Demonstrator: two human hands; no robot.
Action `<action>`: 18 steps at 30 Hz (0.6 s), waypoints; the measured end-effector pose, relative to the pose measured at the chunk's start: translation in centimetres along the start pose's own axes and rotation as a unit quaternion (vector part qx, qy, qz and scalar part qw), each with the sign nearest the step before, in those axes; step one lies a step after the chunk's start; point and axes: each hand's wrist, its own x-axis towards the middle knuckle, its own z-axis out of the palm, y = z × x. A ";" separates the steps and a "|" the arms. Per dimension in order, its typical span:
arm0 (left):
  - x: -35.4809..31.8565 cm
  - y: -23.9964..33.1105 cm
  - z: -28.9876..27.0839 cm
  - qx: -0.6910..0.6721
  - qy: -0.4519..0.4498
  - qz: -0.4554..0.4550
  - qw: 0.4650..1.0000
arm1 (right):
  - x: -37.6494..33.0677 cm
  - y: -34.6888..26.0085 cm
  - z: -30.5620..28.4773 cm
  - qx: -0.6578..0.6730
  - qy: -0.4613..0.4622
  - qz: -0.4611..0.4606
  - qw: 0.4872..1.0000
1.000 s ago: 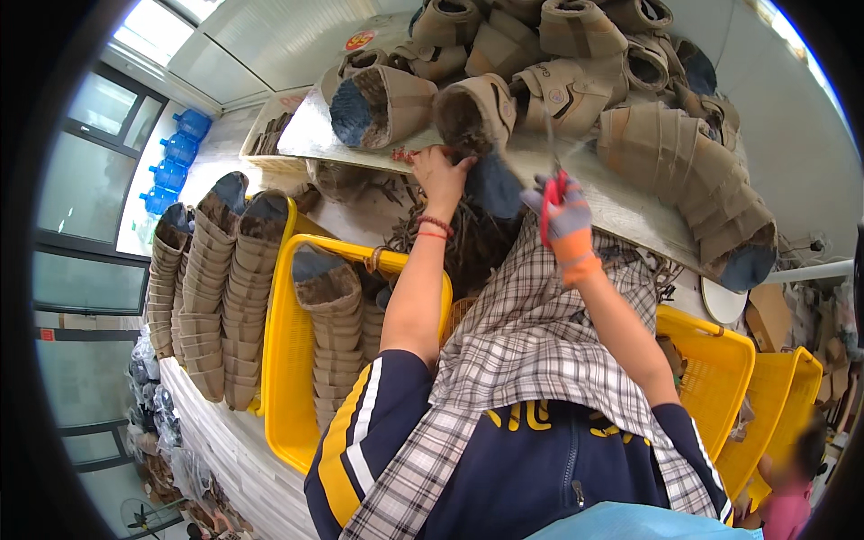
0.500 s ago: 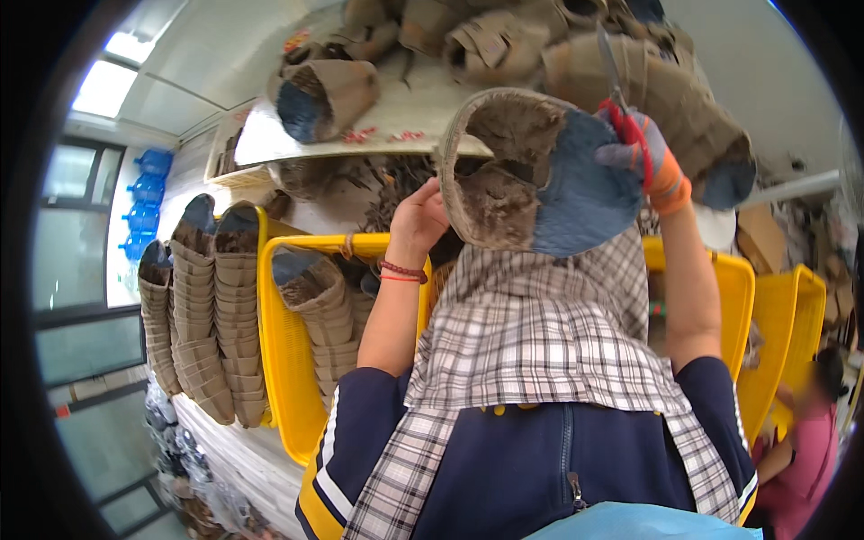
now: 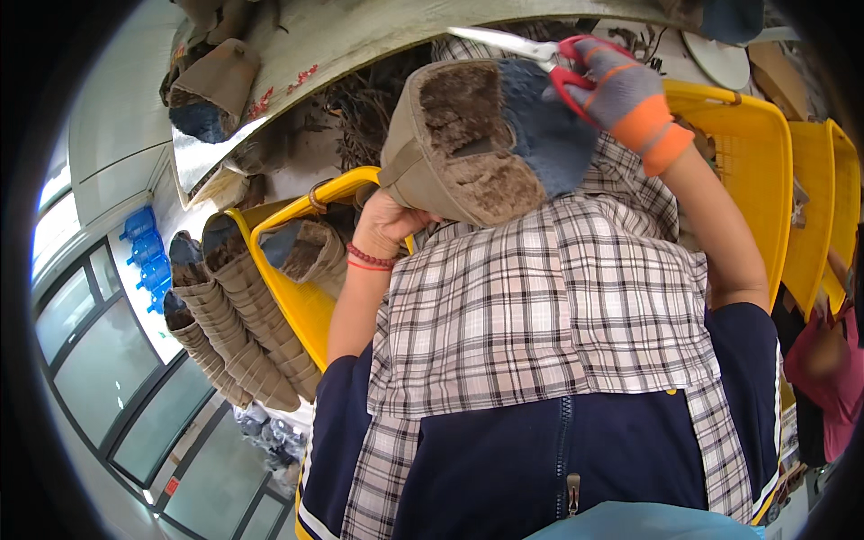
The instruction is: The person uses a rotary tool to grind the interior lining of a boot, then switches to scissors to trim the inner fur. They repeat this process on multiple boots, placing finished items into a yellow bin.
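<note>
A tan, cap-shaped fabric piece with brown and blue plush lining is held in front of my apron, its plush hollow facing up. My bare left hand is closed on its lower left edge, with the fingers partly hidden beneath it. Red-handled scissors are in my right hand, which wears a grey and orange glove. Their blades point left, above the far rim of the piece. The gloved fingers are wrapped round the handles, over the blue plush; whether they touch it I cannot tell.
Similar pieces lie on the worktable ahead. Nested stacks of them stand at the left beside a yellow basket. More yellow baskets are at the right, with a person in pink beyond them.
My view has turned and shifted. The piece is tilted so that more of its tan outside shows, and my left hand now grips lower under it. The scissors have swung to point left.
</note>
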 end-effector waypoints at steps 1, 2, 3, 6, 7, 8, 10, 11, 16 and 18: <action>-0.3 0.4 0.5 0.002 -0.016 -0.008 1.000 | -0.3 0.2 -0.4 -0.037 -0.025 0.035 0.998; -0.6 0.8 1.0 0.005 -0.032 -0.012 0.999 | -0.3 0.0 -1.1 -0.072 -0.048 0.066 0.994; -0.7 0.7 1.3 0.005 0.003 0.008 1.000 | -0.3 -0.3 -1.5 -0.044 -0.050 0.032 0.997; -0.5 -0.4 1.6 0.007 0.082 0.057 0.995 | -0.8 -1.6 -2.6 -0.016 -0.098 -0.041 0.994; -0.2 -0.8 1.2 0.008 0.093 0.073 0.993 | -0.9 -1.9 -2.6 -0.043 -0.143 -0.053 0.987; 0.0 -1.0 0.9 0.008 0.106 0.089 0.990 | -0.9 -2.4 -2.7 -0.069 -0.187 -0.064 0.978; 0.3 -1.4 0.8 0.033 0.101 0.083 0.991 | -0.5 -3.7 -3.0 -0.093 -0.258 -0.062 0.960; 0.2 -1.5 0.8 0.045 0.098 0.081 0.991 | -0.4 -4.0 -2.9 -0.099 -0.277 -0.067 0.953; 0.2 -2.4 -1.0 0.015 0.064 0.074 0.995 | 0.2 -5.0 -1.2 -0.120 -0.345 -0.118 0.923; 0.4 -2.5 -0.8 0.022 0.071 0.080 0.994 | 0.3 -5.2 -0.6 -0.129 -0.342 -0.132 0.921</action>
